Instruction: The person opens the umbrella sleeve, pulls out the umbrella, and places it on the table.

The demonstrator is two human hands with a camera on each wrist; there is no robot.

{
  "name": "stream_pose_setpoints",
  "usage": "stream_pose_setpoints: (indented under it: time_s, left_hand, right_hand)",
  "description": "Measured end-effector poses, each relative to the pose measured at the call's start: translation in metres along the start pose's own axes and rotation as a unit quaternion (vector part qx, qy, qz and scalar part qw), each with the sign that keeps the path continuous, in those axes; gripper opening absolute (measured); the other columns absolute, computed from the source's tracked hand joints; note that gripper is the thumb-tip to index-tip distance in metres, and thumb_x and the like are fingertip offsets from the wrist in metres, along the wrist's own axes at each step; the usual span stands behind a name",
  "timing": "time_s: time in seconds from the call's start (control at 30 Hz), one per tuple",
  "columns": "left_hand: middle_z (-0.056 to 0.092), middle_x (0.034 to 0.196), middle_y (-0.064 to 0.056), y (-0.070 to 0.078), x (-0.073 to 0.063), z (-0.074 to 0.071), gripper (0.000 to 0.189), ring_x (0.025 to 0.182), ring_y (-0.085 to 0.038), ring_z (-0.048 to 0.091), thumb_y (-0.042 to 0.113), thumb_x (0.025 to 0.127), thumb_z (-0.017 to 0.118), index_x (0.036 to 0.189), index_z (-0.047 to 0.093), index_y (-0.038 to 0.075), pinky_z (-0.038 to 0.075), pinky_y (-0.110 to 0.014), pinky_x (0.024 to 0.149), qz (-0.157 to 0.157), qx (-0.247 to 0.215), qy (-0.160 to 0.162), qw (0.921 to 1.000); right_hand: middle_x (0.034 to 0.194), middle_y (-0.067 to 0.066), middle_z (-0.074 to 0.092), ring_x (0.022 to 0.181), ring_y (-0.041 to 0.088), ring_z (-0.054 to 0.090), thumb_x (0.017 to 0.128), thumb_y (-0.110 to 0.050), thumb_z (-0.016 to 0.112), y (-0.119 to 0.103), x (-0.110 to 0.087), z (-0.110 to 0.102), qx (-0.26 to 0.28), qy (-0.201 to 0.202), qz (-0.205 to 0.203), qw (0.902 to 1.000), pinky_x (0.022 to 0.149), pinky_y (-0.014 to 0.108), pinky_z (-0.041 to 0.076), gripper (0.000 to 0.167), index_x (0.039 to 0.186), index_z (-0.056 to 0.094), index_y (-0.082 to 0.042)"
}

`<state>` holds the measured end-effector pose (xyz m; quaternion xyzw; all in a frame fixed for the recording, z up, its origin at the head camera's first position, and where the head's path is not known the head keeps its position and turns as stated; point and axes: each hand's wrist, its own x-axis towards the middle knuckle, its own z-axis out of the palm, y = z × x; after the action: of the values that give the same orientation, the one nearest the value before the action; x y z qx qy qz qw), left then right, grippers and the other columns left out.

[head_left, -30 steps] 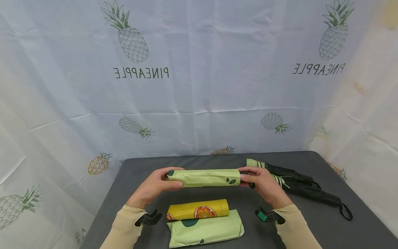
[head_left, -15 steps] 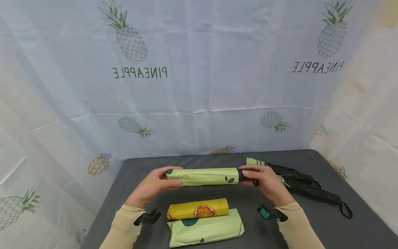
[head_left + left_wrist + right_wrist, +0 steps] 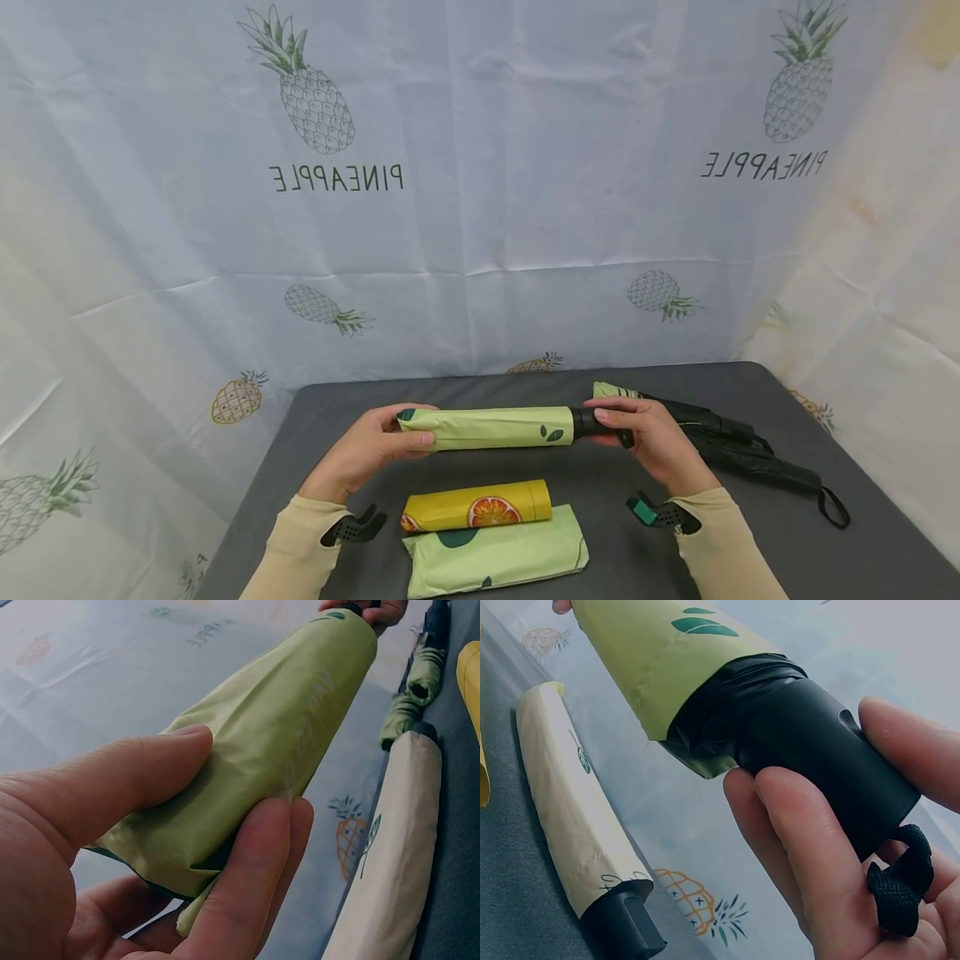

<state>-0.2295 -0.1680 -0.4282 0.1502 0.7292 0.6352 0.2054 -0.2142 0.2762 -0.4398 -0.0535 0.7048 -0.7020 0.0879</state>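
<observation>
Umbrella [image 3: 491, 427] between both hands [image 3: 363, 448] [image 3: 654, 437]

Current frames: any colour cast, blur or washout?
Head: printed curtain bluish mid-frame, warmer at the right edge, wording mirrored. Left wrist: light-green umbrella cover clear enough, curtain behind soft. Right wrist: black umbrella handle crisp, curtain behind pale and washed out.

Room is lying between the yellow orange-print roll [image 3: 476, 506] and the folded black umbrellas [image 3: 761, 467]; the held green umbrella [image 3: 487, 428] is barring the way beyond the roll.
</observation>
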Motion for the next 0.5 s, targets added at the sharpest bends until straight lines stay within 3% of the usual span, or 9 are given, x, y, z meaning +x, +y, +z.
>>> stream_pose_setpoints:
  time_s: [0.13, 0.23, 0.33, 0.5]
  left_hand:
    - [0.067, 0.135, -0.012, -0.001, 0.0, -0.001, 0.063, 0.119, -0.023, 0.072, 0.019, 0.1, 0.08, 0.155, 0.055, 0.002, 0.062, -0.049, 0.109, 0.001, -0.008, 0.001, 1.0]
    - [0.067, 0.134, -0.011, -0.001, -0.001, -0.001, 0.06, 0.119, -0.023, 0.072, 0.018, 0.101, 0.079, 0.155, 0.056, 0.002, 0.063, -0.043, 0.107, 0.003, -0.011, 0.001, 0.9999]
    - [0.068, 0.133, -0.009, -0.001, 0.0, -0.002, 0.057, 0.119, -0.023, 0.071, 0.018, 0.102, 0.077, 0.153, 0.057, 0.002, 0.063, -0.041, 0.107, 0.005, -0.012, 0.002, 0.9999]
    - [0.07, 0.129, -0.006, -0.002, -0.001, -0.004, 0.058, 0.118, -0.023, 0.072, 0.019, 0.103, 0.077, 0.154, 0.057, 0.001, 0.062, -0.042, 0.108, 0.004, -0.012, 0.007, 0.9999]
  right_hand:
    - [0.156, 0.024, 0.047, 0.11, 0.014, 0.074, 0.107, -0.017, 0.069, 0.0, 0.0, -0.001, 0.002, 0.003, 0.001, 1.0, 0.094, 0.033, 0.068, 0.04, 0.142, 0.068, 0.002]
    - [0.162, 0.028, 0.04, 0.11, 0.013, 0.074, 0.108, -0.017, 0.068, 0.0, -0.001, -0.004, 0.006, 0.004, 0.001, 1.0, 0.095, 0.034, 0.067, 0.039, 0.142, 0.069, 0.002]
    - [0.155, 0.02, 0.048, 0.112, 0.013, 0.073, 0.108, -0.017, 0.068, -0.001, -0.003, -0.007, 0.008, 0.006, -0.001, 0.9999, 0.095, 0.034, 0.067, 0.035, 0.14, 0.072, -0.002]
    - [0.136, -0.005, 0.061, 0.114, 0.013, 0.072, 0.108, -0.016, 0.067, 0.0, -0.004, -0.012, 0.005, 0.006, -0.009, 0.9999, 0.095, 0.033, 0.067, 0.032, 0.137, 0.074, -0.005]
